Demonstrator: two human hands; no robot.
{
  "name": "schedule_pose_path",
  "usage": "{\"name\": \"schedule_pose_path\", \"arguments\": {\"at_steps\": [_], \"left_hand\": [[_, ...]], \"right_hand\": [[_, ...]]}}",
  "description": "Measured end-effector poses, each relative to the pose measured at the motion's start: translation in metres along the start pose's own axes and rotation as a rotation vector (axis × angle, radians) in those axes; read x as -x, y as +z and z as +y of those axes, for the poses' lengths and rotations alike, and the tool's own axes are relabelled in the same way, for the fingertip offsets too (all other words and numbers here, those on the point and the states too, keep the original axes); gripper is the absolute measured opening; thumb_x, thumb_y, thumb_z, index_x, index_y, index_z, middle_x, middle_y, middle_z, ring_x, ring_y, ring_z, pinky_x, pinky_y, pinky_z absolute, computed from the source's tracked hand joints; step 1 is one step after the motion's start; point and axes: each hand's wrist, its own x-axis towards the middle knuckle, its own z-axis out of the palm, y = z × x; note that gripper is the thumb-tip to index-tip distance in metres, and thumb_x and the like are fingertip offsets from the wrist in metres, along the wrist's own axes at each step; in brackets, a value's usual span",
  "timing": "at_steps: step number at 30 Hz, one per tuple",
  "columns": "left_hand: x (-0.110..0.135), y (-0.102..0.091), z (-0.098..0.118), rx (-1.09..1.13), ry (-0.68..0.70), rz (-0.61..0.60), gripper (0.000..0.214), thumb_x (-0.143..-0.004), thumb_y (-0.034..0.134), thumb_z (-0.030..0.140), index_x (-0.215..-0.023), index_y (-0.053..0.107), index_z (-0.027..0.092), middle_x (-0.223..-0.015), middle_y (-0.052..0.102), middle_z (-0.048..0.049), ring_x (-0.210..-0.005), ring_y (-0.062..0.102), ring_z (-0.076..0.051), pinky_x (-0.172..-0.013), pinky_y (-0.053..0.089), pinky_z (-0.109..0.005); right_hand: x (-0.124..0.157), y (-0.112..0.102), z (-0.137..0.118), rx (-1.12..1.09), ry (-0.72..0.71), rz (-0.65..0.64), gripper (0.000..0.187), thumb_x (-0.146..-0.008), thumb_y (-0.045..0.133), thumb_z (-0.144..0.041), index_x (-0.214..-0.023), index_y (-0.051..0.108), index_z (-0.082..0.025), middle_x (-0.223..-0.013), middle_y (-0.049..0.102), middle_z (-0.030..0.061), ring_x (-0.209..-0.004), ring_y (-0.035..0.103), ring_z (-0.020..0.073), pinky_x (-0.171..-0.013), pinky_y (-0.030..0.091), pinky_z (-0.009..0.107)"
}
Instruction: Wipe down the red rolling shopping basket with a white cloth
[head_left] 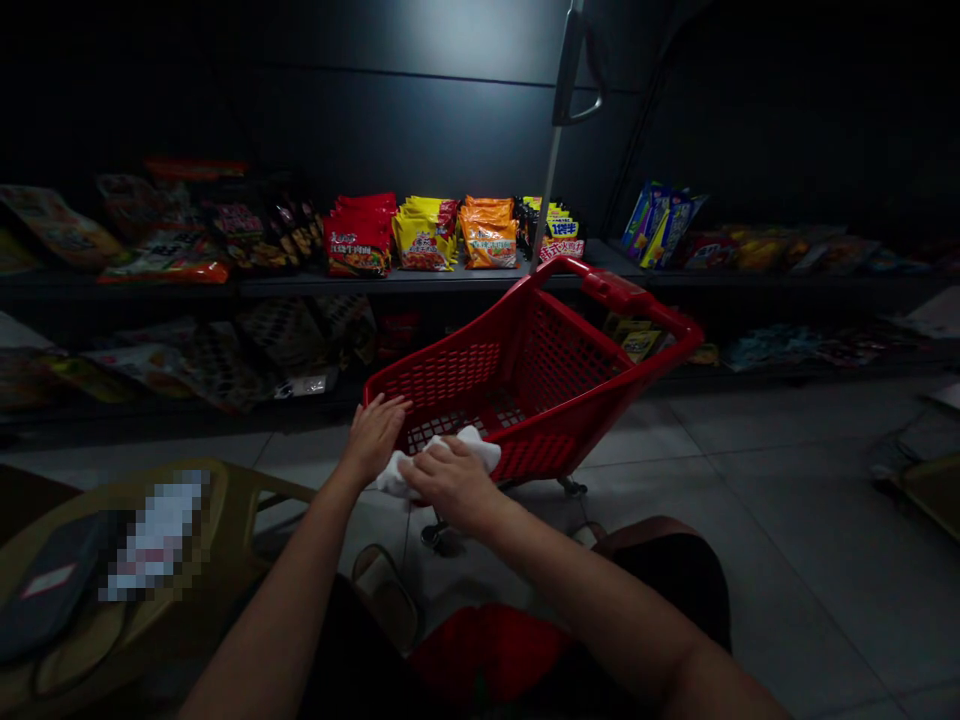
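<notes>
A red plastic shopping cart (517, 390) stands on casters in front of me, its handle at the far right. My left hand (375, 435) rests on the cart's near left corner, fingers stretched over the rim. Just to its right, my right hand (454, 485) is closed on a bunched white cloth (480, 450). The cloth lies against the near end of the cart, covering part of its rim. Through the basket's open top, the grid floor shows.
Behind the cart, a dark shelf (420, 285) carries red noodle packets (360, 240), yellow packets (424, 235), orange packets (489, 235) and other snack bags. At left is a yellowish stool (217, 500) with a dark device (52, 580) on it. A metal pole (553, 165) rises behind the cart.
</notes>
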Motion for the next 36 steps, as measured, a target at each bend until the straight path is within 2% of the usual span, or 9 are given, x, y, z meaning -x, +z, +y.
{"name": "schedule_pose_path", "arguments": {"at_steps": [7,10,15,18,20,23,26,31,36], "left_hand": [[-0.004,0.004,0.001,0.051,-0.023,0.038,0.051,-0.103,0.03,0.047,-0.143,0.054,0.028,-0.153,0.051,-0.0043,-0.15,0.033,-0.027,-0.123,0.018,-0.058],[-0.009,0.003,0.003,0.071,-0.04,0.045,0.056,-0.102,0.03,0.047,-0.153,0.039,0.027,-0.159,0.043,-0.0061,-0.15,0.032,-0.027,-0.124,0.016,-0.058],[-0.005,0.0,0.044,-0.054,-0.145,0.011,0.057,-0.102,0.029,0.048,-0.152,0.042,0.026,-0.157,0.046,-0.006,-0.15,0.03,-0.036,-0.12,0.011,-0.069],[0.006,-0.001,0.077,-0.094,0.029,-0.007,0.056,-0.103,0.026,0.049,-0.15,0.047,0.027,-0.149,0.056,-0.0047,-0.137,0.051,-0.029,-0.117,0.034,-0.05],[0.01,-0.004,0.085,-0.147,0.084,-0.006,0.055,-0.103,0.025,0.05,-0.135,0.063,0.027,-0.138,0.066,-0.0041,-0.126,0.061,-0.025,-0.108,0.044,-0.04],[0.01,-0.012,0.072,-0.207,0.034,-0.022,0.06,-0.102,0.022,0.052,-0.114,0.075,0.025,-0.124,0.074,-0.0044,-0.12,0.065,-0.024,-0.102,0.048,-0.036],[0.008,-0.02,0.052,-0.215,-0.021,-0.072,0.063,-0.102,0.021,0.054,-0.113,0.075,0.025,-0.122,0.075,-0.004,-0.119,0.067,-0.024,-0.096,0.051,-0.035],[0.01,-0.023,0.044,-0.247,-0.096,-0.051,0.065,-0.1,0.021,0.058,-0.11,0.077,0.027,-0.122,0.075,-0.0027,-0.112,0.07,-0.027,-0.085,0.054,-0.036],[0.006,-0.017,0.038,-0.252,0.049,0.051,0.058,-0.102,0.024,0.047,-0.106,0.078,0.025,-0.115,0.077,-0.0034,-0.116,0.068,-0.023,-0.111,0.04,-0.041]], "right_hand": [[0.095,-0.071,0.138,0.231,0.245,0.119,0.028,-0.104,0.047,-0.031,-0.122,0.067,-0.025,-0.118,0.071,0.005,-0.124,0.056,0.0205,-0.122,0.019,0.044],[0.115,-0.092,0.171,0.311,0.281,0.146,0.03,-0.105,0.044,-0.035,-0.116,0.071,-0.025,-0.114,0.072,0.0046,-0.122,0.057,0.0207,-0.123,0.016,0.044],[0.108,-0.09,0.159,0.327,0.362,0.157,0.02,-0.101,0.054,-0.035,-0.114,0.068,-0.029,-0.111,0.072,0.0013,-0.117,0.057,0.0218,-0.121,0.02,0.042],[0.094,-0.08,0.136,0.314,0.403,0.16,0.02,-0.101,0.056,-0.034,-0.118,0.066,-0.03,-0.11,0.072,0.001,-0.116,0.057,0.0226,-0.12,0.019,0.043],[0.086,-0.075,0.123,0.305,0.405,0.151,0.023,-0.101,0.054,-0.03,-0.122,0.064,-0.03,-0.111,0.072,0.001,-0.117,0.057,0.023,-0.119,0.019,0.043],[0.08,-0.078,0.114,0.287,0.304,0.112,0.033,-0.102,0.05,-0.024,-0.133,0.06,-0.031,-0.122,0.071,0.0003,-0.122,0.056,0.0216,-0.119,0.02,0.04],[0.09,-0.098,0.123,0.304,0.237,0.122,0.037,-0.102,0.051,-0.022,-0.138,0.056,-0.03,-0.133,0.067,0.0001,-0.13,0.052,0.0203,-0.12,0.021,0.04],[0.115,-0.134,0.148,0.357,0.414,0.3,0.03,-0.103,0.05,-0.028,-0.129,0.064,-0.026,-0.132,0.068,0.004,-0.135,0.051,0.0226,-0.123,0.019,0.046],[0.092,-0.107,0.126,0.321,0.466,0.346,0.028,-0.102,0.049,-0.024,-0.125,0.066,-0.025,-0.127,0.07,0.0044,-0.133,0.052,0.0245,-0.125,0.016,0.054]]}}
